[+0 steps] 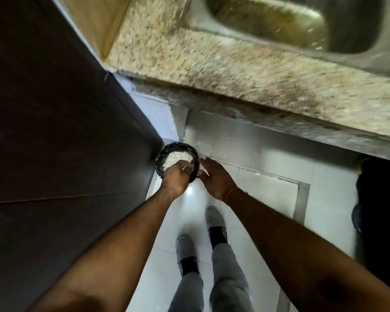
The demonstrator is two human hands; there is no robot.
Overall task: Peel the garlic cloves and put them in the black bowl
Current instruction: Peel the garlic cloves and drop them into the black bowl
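A black bowl point(162, 154) holds a heap of white papery garlic skins point(179, 158). It is held out low over the white floor, left of centre in the head view. My left hand point(175, 179) grips the bowl's near rim, fingers curled over the edge. My right hand point(214, 176) is right beside the bowl, fingers stretched toward its right side and touching its rim. The picture is blurred by motion. No peeled cloves can be made out.
A speckled granite counter point(234, 70) runs across the top with a steel sink point(279, 21) set in it. A dark cabinet side point(54, 131) fills the left. My legs and shoes point(214, 224) stand on white floor tiles point(268, 199). A dark object point(378, 199) is at the right.
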